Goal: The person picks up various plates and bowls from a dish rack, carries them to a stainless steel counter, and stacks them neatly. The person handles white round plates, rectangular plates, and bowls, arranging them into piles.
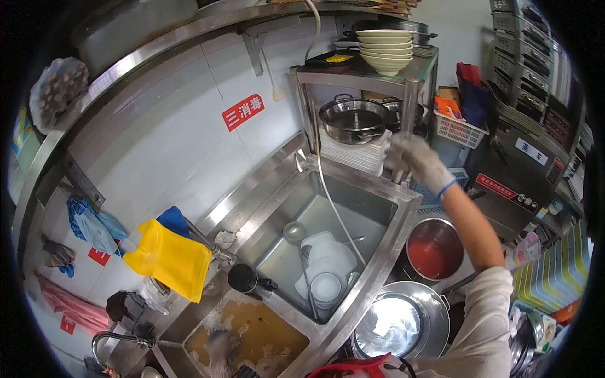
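Note:
My right hand, in a pale glove with a blue cuff edge, reaches out to the metal shelf's post. It is beside a stack of white trays or plates and a steel pot. Motion smears its fingers, so I cannot tell whether it holds anything. Low at the left, my gloved left hand is over or partly in the cloudy brown water of the near sink, fingers indistinct. The middle sink holds clear water with white dishes, a bowl and a long-handled ladle.
A black-handled cup-like vessel stands on the divider between the sinks. A pot of red liquid and a wide steel basin stand at the right. Stacked bowls top the shelf. A white hose hangs into the middle sink.

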Available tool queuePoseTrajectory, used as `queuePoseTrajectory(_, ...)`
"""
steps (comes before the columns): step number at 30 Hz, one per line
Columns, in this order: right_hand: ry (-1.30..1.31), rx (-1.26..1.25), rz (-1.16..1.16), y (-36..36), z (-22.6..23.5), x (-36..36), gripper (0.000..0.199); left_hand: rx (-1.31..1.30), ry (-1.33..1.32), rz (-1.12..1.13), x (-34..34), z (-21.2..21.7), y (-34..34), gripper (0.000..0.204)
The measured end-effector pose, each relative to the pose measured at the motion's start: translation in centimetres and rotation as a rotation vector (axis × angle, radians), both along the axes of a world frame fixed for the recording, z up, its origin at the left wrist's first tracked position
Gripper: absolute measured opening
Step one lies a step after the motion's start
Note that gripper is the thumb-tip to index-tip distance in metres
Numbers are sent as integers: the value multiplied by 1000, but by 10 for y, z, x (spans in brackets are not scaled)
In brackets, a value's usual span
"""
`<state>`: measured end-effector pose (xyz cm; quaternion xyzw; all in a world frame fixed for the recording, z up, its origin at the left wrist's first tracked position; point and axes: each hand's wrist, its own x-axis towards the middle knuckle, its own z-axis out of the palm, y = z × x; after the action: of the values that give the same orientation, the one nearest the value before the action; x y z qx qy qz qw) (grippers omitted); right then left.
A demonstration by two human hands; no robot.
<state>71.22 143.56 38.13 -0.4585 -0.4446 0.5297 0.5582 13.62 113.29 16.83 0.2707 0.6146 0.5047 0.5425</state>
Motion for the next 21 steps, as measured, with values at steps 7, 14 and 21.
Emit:
queuePoseTrajectory(7, 159, -134, -79, -166, -99, -60, 50, 132, -131, -87, 31, 15, 0, 35)
queuePoseTrajectory(14, 354, -414, -277, -356, -213, -90, 41, 114, -197, -393, 51, 30, -28, 50)
queuePoseTrajectory(21, 350, -410, -665, -533, -206, -104, 31, 121, -91, -727, 41, 25, -83, 42)
